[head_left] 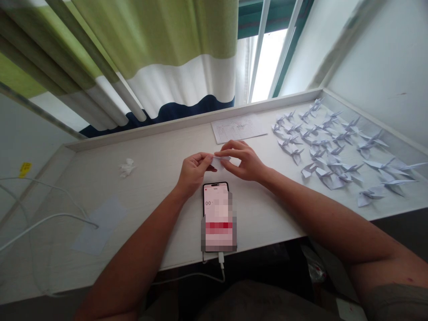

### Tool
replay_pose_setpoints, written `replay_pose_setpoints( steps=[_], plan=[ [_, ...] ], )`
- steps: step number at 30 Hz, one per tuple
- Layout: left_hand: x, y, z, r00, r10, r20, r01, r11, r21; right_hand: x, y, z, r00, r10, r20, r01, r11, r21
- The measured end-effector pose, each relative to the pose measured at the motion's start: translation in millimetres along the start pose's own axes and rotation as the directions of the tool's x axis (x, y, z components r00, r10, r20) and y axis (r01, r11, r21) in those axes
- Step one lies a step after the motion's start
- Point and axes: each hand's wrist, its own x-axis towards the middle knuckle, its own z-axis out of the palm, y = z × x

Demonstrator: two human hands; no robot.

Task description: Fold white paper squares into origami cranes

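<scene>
At the worktop's (150, 187) near edge lies a phone (216, 206), plugged into a cable (187, 278). Just beyond it, the left hand (193, 173) and right hand (243, 161) each pinch one end of a small folded paper (221, 160) above mid-worktop. Paper cranes (334, 154) crowd the right side, and a printed sheet (240, 127) lies by the far edge.

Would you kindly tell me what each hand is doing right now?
Left hand: pinched shut on the folded paper.
Right hand: pinched shut on the same paper.
</scene>
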Motion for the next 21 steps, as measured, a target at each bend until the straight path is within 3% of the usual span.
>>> replay_pose_setpoints(
  steps=[5, 8, 11, 15, 21],
  plan=[
    [-2.5, -3.4, -2.3, 0.968, 0.241, -0.068, -0.214, 0.937, 0.275, -0.1, -5.1, 3.6, 0.953, 0.303, -0.024, -0.291, 0.933, 0.210],
    [-4.7, -5.4, -3.7, 0.946, 0.321, -0.056, -0.278, 0.884, 0.375, 0.6, -7.3, 5.8, 0.913, 0.407, 0.018, -0.391, 0.863, 0.318],
    [-5.1, -6.4, -5.0, 0.951, 0.309, -0.029, -0.281, 0.897, 0.341, 1.5, -8.0, 6.1, 0.902, 0.431, 0.032, -0.411, 0.831, 0.375],
    [-4.3, -4.8, -4.3, 0.976, 0.215, 0.008, -0.213, 0.961, 0.178, 2.1, -7.8, 5.5, 0.905, 0.425, 0.010, -0.394, 0.828, 0.399],
    [-2.8, -0.8, 0.5, 0.986, 0.159, -0.057, -0.154, 0.985, 0.078, 2.8, -9.3, 5.0, 0.918, 0.395, 0.019, -0.367, 0.834, 0.411]
  ],
)
